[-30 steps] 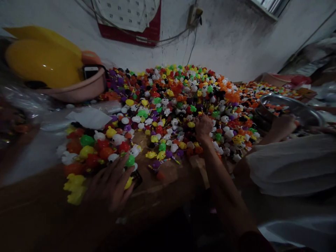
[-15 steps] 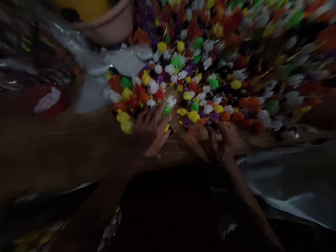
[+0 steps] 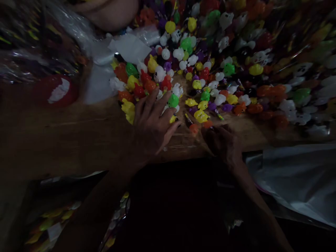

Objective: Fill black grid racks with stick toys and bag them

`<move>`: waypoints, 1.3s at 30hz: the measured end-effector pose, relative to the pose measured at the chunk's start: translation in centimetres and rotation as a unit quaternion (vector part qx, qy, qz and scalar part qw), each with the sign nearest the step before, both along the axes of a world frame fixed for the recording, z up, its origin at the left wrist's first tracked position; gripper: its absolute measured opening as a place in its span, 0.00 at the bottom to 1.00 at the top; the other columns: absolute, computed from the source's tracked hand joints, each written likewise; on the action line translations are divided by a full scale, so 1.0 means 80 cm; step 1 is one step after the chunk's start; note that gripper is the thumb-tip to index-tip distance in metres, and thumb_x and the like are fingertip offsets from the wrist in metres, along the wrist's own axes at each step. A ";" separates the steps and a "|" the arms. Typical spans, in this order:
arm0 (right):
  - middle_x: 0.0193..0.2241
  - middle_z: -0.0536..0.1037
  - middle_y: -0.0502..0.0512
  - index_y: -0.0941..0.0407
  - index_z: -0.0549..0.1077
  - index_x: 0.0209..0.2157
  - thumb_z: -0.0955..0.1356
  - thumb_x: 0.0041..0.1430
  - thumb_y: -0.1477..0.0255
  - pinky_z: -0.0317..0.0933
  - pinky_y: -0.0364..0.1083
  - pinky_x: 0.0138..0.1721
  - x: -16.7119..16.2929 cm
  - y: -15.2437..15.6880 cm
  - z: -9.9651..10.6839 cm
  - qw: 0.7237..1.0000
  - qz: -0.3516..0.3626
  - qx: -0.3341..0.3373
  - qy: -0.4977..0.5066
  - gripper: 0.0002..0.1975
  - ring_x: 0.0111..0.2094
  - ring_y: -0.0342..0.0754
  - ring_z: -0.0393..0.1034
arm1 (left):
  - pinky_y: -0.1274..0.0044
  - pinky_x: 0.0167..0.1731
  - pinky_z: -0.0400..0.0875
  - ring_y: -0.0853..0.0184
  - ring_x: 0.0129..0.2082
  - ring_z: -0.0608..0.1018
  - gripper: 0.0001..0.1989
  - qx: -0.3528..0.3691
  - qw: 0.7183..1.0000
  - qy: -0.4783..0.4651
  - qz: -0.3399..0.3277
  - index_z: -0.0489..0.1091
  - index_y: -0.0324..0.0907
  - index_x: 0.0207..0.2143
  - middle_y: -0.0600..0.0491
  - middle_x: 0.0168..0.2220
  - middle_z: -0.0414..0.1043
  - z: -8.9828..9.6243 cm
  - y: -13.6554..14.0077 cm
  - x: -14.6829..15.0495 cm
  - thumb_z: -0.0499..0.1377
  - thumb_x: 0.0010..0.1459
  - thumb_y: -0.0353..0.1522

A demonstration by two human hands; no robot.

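My left hand (image 3: 154,122) lies palm down with fingers spread, resting against a cluster of small shiny plastic figures. Under its fingertips are a green figure (image 3: 173,100) and white ones; a yellow figure (image 3: 128,110) sits by the wrist side. My right hand (image 3: 223,140) is curled close to the wooden table (image 3: 78,133), in deep shadow. Its fingertips meet an orange figure (image 3: 208,124); whatever it grips is hidden. Between the hands lie a yellow figure with a face (image 3: 201,116) and another orange figure (image 3: 193,128) with a dark patterned stick.
A large heap of mixed figures (image 3: 228,70) covers the back and right. At left are a red round object (image 3: 56,91) with white paper, clear plastic wrapping (image 3: 76,35) and a white sheet (image 3: 131,47). A pink basin (image 3: 112,15) stands behind; grey sheeting (image 3: 296,182) hangs at right.
My right hand's fingers have curled in from a looser, more open shape. My left hand stays spread on the figures. The whole view has shifted a little.
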State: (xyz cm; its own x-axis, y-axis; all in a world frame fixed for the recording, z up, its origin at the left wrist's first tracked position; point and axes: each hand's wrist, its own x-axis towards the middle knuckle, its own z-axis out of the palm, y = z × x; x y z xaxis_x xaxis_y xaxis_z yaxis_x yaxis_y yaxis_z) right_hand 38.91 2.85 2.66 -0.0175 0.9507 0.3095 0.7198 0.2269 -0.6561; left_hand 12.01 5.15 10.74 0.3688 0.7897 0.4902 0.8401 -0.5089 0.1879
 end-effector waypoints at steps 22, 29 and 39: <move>0.35 0.82 0.53 0.53 0.78 0.36 0.70 0.62 0.61 0.73 0.51 0.44 -0.111 0.048 -0.019 0.967 0.027 -0.030 0.252 0.10 0.39 0.51 0.77 | 0.59 0.69 0.57 0.53 0.71 0.63 0.14 -0.027 0.999 0.009 -0.017 0.72 0.43 0.52 0.46 0.66 0.69 -0.017 0.015 -0.012 0.52 0.71 0.38; 0.36 0.83 0.55 0.52 0.78 0.37 0.67 0.66 0.58 0.72 0.51 0.45 -0.119 0.054 -0.032 0.980 0.068 0.008 0.189 0.13 0.39 0.52 0.78 | 0.58 0.67 0.60 0.52 0.69 0.66 0.14 -0.006 1.000 -0.001 -0.015 0.72 0.42 0.52 0.46 0.64 0.71 -0.012 0.011 -0.010 0.54 0.69 0.38; 0.33 0.78 0.55 0.52 0.73 0.36 0.62 0.71 0.63 0.70 0.48 0.39 -0.120 0.055 -0.034 0.985 0.133 0.023 0.105 0.12 0.36 0.50 0.74 | 0.56 0.69 0.62 0.52 0.70 0.65 0.32 -0.025 0.998 0.032 -0.043 0.61 0.43 0.67 0.49 0.67 0.67 0.036 0.007 -0.003 0.62 0.65 0.45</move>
